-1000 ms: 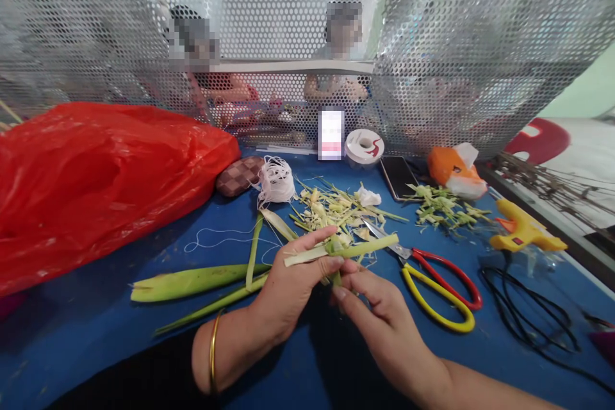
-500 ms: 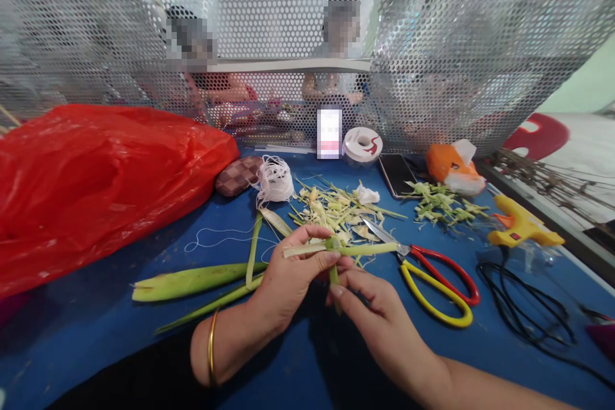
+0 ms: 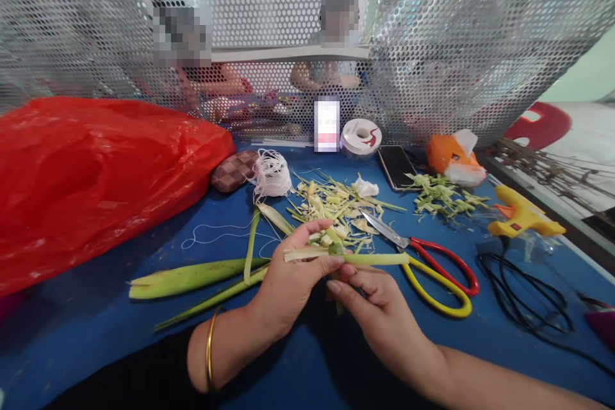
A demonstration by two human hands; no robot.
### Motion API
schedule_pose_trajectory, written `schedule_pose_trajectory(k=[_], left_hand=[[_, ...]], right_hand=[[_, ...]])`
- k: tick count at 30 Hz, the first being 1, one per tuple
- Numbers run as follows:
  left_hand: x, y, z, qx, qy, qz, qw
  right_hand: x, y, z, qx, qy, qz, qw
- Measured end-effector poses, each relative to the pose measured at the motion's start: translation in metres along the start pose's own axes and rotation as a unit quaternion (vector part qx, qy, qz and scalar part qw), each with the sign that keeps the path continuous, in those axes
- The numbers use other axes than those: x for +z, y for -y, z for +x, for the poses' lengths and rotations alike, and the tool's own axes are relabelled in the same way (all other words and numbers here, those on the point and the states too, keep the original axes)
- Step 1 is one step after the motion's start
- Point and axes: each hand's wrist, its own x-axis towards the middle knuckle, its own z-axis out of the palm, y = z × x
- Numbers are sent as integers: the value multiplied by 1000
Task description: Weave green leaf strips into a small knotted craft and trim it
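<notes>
Pale green leaf strips [image 3: 375, 259] cross between my two hands over the blue table. My left hand [image 3: 293, 275] pinches them near their crossing, thumb on top, and one cut end sticks out past its fingers. Close beside it, my right hand [image 3: 377, 307] has thumb and fingers closed on a lower part of the strips, mostly hidden by the fingers. Behind the hands lies a heap of leaf scraps [image 3: 327, 202]. Scissors [image 3: 413, 243] with one red and one yellow handle rest to the right, slightly open. Long green leaves [image 3: 192, 278] lie to the left.
A red plastic bag [image 3: 106, 179] covers the left side, near white string [image 3: 272, 174]. At the back stand a lit phone [image 3: 327, 125] and a ribbon spool [image 3: 360, 137]. A dark phone [image 3: 396, 167], tissue pack [image 3: 454, 157] and yellow glue gun [image 3: 523, 214] with black cable sit right.
The strip pointing right now reaches farther, over the scissors' yellow handle. My right hand has shifted slightly down, and less of the strip's lower part shows. The whole view has shifted a little.
</notes>
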Motion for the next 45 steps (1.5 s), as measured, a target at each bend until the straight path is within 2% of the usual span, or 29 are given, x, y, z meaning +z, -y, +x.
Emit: schedule_pose_trajectory(k=[8, 14, 19, 24, 27, 30, 31, 33, 35, 36, 40, 45], left_hand=[[-1, 3, 1, -7, -33, -12, 999], [-1, 4, 2, -30, -7, -30, 999], [-1, 7, 2, -24, -16, -31, 999], [-2, 7, 3, -22, 18, -26, 999], [-5, 3, 7, -7, 16, 17, 1000], [-9, -1, 11, -3, 26, 54, 998], [-10, -2, 12, -12, 39, 55, 998], [-11, -3, 12, -39, 76, 47, 995], [-10, -2, 10, -63, 102, 36, 992], [-9, -2, 9, -73, 111, 35, 991], [-5, 2, 4, -103, 140, 63, 983], [-4, 5, 4, -76, 161, 128, 976]], right_hand=[[2, 1, 0, -14, 20, -26, 999], [3, -4, -1, -17, 18, -36, 999], [3, -7, -1, -29, 23, -51, 998], [5, -9, 1, -35, 43, -79, 995], [2, 3, -3, -29, 82, -164, 983], [-12, 26, -7, -42, 159, -276, 947], [-19, 33, -5, -57, 153, -275, 948], [-31, 42, 3, -43, 58, -247, 966], [-40, 42, 16, 15, -42, -160, 986], [-43, 39, 22, 42, -59, -102, 992], [-37, 25, 33, 133, 2, 69, 989], [-28, 18, 27, 120, -35, 116, 985]])
